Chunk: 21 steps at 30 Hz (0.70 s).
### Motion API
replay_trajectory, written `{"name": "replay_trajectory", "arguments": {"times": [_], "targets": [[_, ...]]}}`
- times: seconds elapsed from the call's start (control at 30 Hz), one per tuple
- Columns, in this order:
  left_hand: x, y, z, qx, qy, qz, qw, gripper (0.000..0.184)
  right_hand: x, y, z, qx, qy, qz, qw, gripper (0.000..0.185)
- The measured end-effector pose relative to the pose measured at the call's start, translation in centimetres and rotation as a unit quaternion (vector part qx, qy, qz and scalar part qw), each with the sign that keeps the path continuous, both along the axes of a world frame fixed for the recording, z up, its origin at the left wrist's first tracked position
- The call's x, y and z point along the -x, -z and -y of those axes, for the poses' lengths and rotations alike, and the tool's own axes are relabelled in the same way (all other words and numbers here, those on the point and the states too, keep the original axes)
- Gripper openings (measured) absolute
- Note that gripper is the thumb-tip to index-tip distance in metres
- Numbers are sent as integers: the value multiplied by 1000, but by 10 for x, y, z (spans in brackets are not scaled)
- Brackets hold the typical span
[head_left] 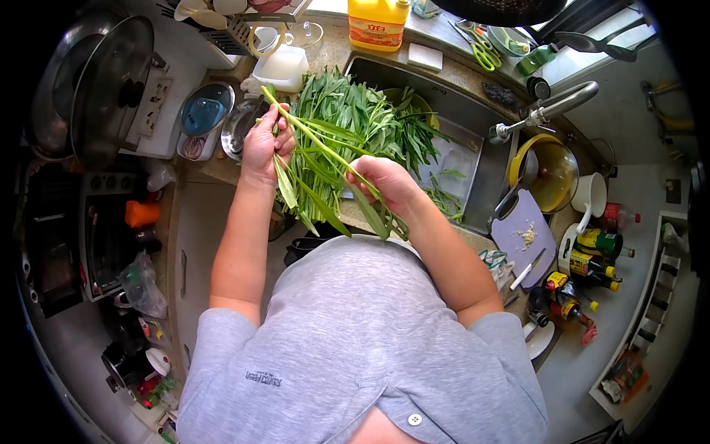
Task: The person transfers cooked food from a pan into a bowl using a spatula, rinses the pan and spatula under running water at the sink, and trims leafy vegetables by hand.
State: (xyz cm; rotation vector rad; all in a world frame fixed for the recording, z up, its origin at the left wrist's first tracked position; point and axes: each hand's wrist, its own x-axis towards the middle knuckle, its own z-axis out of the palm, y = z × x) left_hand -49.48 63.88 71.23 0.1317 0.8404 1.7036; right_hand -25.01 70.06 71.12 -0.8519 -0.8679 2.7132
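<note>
A long green stalk of water spinach point(319, 140) with narrow leaves stretches diagonally between my two hands. My left hand point(268, 146) is closed around the stalk near its thick end, with some leaves hanging below the fingers. Farther down, my right hand point(384, 182) pinches the same stalk near its leafy end; part of its grip is hidden. Just beyond my hands, a large heap of water spinach point(355, 103) covers the counter edge and the left part of the metal sink point(488, 159).
Right of the sink are a faucet point(547, 111), a glass bowl point(556, 174) and a purple cutting board point(521, 229) with chopped bits and a knife point(527, 269). Several sauce bottles point(584, 263) stand beyond. A yellow detergent jug point(377, 26) and green-handled scissors point(484, 53) are behind.
</note>
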Motion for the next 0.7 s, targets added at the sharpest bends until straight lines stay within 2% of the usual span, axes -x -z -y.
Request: {"name": "replay_trajectory", "arguments": {"times": [0.07, 0.1, 0.2, 0.23, 0.33, 0.47, 0.53, 0.6, 0.7], "targets": [[-7, -7, 0, -10, -16, -27, 999, 23, -2, -11, -3, -20, 46, 142, 989, 17], [-9, -10, 0, -19, -33, -54, 998, 24, 0, -2, -6, 22, 74, 133, 988, 17], [-2, -15, 1, -8, -67, -82, 994, 24, -9, 11, -10, 23, 142, 124, 982, 14], [-1, -17, 2, -2, -55, -81, 995, 24, -15, 12, -18, 14, 71, 87, 994, 15], [-4, -20, 3, 36, -15, -57, 998, 23, -10, 3, -29, 53, 23, 77, 995, 18], [-9, -9, -2, 81, -9, -27, 996, 22, 2, -17, -33, 56, 5, 46, 997, 19], [-12, -7, -3, 64, -1, -25, 998, 21, 3, -20, -33, 18, -1, 72, 997, 19], [-20, -7, -3, 75, 0, -50, 996, 20, 6, -15, -33, -12, -30, 24, 999, 19], [-26, -9, -3, 84, -9, -81, 993, 20, 9, -10, -33, 0, -46, 18, 999, 23]]}}
